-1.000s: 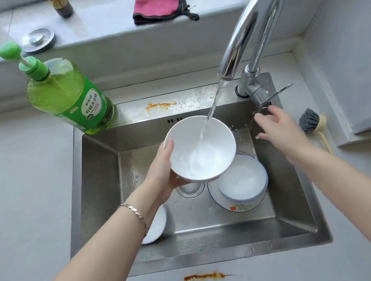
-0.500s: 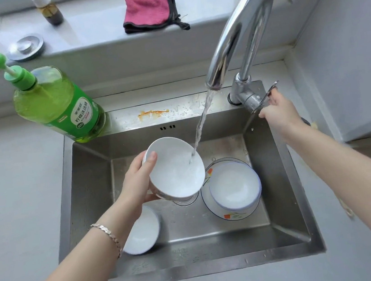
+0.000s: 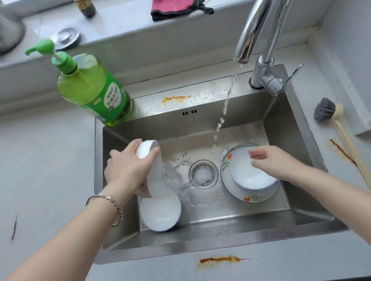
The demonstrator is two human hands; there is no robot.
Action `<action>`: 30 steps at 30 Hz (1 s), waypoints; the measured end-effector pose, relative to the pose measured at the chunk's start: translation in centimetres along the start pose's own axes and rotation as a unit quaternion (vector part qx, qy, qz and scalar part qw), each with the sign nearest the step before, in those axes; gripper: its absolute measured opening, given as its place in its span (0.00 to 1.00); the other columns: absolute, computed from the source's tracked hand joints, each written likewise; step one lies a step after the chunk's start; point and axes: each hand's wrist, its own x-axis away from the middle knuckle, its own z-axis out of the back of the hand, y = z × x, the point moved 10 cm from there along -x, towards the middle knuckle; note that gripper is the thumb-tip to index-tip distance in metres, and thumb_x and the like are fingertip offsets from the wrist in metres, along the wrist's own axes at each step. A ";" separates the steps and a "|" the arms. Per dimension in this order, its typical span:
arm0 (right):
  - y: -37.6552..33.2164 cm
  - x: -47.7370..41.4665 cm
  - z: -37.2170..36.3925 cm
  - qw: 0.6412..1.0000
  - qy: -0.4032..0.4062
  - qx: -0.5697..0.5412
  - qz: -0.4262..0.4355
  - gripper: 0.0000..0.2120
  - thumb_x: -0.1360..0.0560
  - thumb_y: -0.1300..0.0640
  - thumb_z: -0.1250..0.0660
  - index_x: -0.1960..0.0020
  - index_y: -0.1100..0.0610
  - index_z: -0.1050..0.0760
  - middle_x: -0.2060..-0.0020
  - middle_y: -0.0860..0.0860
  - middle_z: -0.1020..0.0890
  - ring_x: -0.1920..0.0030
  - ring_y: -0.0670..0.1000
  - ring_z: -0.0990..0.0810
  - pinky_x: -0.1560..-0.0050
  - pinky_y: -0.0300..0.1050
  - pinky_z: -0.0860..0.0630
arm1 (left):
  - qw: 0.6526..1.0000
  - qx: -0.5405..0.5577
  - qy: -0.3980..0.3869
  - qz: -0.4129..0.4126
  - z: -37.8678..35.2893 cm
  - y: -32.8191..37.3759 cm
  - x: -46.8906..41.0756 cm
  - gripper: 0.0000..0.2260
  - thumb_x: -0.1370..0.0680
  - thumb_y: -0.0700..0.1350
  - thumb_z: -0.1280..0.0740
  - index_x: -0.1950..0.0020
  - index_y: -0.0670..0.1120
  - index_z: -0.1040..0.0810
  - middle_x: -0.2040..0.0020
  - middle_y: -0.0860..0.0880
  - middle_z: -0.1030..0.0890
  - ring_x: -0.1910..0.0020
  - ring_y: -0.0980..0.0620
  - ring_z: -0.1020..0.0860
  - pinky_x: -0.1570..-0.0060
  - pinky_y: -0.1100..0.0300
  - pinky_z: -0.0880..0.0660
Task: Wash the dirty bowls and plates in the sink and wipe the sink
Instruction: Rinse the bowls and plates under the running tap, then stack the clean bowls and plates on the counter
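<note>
Reading the soap bottle (image 3: pixel 93 91) first, do we make out any writing?

We see a green label with a white panel of Chinese characters, too blurred for us to read. Nothing else carries lettering.

Where do we find room in the sink (image 3: pixel 216 242)?

Around the drain (image 3: pixel 203 174) the middle of the floor lies bare and wet, and the stream from the faucet (image 3: pixel 269 11) falls there. The upright bowl (image 3: pixel 160 210) stands by the left wall near the front. The stacked bowl (image 3: pixel 250 176) sits in a flowered plate (image 3: pixel 246 199) just right of the drain.

How does the bowl we hold point?

Our left hand (image 3: pixel 129 169) grips the tipped bowl (image 3: pixel 155 175), fingers curled over its base. Its axis runs from the base, toward the back wall, to the mouth, turned forward and down just above the upright bowl. Water spills from its rim toward the drain.

And our other hand?

Our right hand (image 3: pixel 275 164) hangs over the stacked bowl, fingers loosely together and slightly bent. We cannot tell whether they touch the rim.
</note>
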 end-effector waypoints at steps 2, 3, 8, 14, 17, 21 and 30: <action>-0.2 0.8 -2.7 1.000 -0.027 0.004 0.004 0.19 0.24 0.66 0.40 0.34 0.62 0.30 0.37 0.56 0.24 0.36 0.52 0.27 0.37 0.39 0.35 | 0.996 -0.084 0.014 -0.025 0.4 0.1 0.4 0.27 0.27 0.67 0.42 0.30 0.61 0.36 0.40 0.39 0.30 0.40 0.38 0.30 0.44 0.51 0.31; -0.4 1.1 -3.8 0.999 -0.033 0.010 0.006 0.18 0.24 0.65 0.40 0.35 0.61 0.29 0.38 0.55 0.23 0.37 0.51 0.26 0.38 0.38 0.34 | 0.992 -0.117 0.016 -0.038 0.3 -0.1 0.6 0.27 0.26 0.66 0.41 0.29 0.60 0.36 0.41 0.39 0.31 0.41 0.38 0.30 0.45 0.51 0.31; -1.5 1.9 -8.3 0.995 -0.073 0.058 0.029 0.17 0.24 0.62 0.40 0.36 0.58 0.26 0.42 0.53 0.21 0.40 0.50 0.24 0.39 0.41 0.31 | 0.986 -0.156 0.023 -0.051 -0.4 -4.2 1.4 0.27 0.26 0.65 0.40 0.29 0.58 0.36 0.41 0.40 0.31 0.40 0.39 0.32 0.47 0.51 0.31; -2.8 0.8 -13.8 0.990 -0.102 0.093 0.031 0.16 0.22 0.56 0.40 0.35 0.57 0.27 0.43 0.53 0.20 0.42 0.51 0.23 0.39 0.42 0.30 | 0.943 0.312 -0.114 0.020 -4.6 -9.4 0.9 0.22 0.30 0.59 0.31 0.38 0.55 0.27 0.43 0.52 0.23 0.43 0.48 0.24 0.52 0.54 0.26; -3.4 -0.2 -17.5 0.990 -0.138 -0.009 -0.013 0.23 0.22 0.51 0.40 0.29 0.56 0.38 0.51 0.56 0.21 0.53 0.55 0.19 0.50 0.49 0.22 | 0.876 0.434 -0.195 0.076 -8.6 -10.5 1.3 0.13 0.24 0.52 0.33 0.41 0.56 0.26 0.42 0.52 0.23 0.46 0.49 0.22 0.60 0.54 0.21; -4.0 -1.3 -22.5 0.961 -0.216 -0.143 -0.092 0.20 0.20 0.55 0.43 0.29 0.53 0.43 0.54 0.58 0.23 0.64 0.55 0.20 0.62 0.46 0.20 | 0.829 0.474 -0.268 0.129 -13.4 -10.9 0.9 0.13 0.21 0.49 0.39 0.36 0.55 0.30 0.41 0.49 0.23 0.52 0.49 0.22 0.67 0.61 0.23; -1.8 -6.6 -27.2 0.987 -0.116 -0.067 -0.093 0.25 0.27 0.67 0.47 0.31 0.53 0.37 0.40 0.56 0.26 0.44 0.61 0.24 0.59 0.57 0.19 | 0.934 0.216 -0.271 0.083 -18.7 -14.7 -2.9 0.21 0.23 0.35 0.43 0.31 0.46 0.31 0.37 0.43 0.24 0.40 0.42 0.26 0.42 0.52 0.27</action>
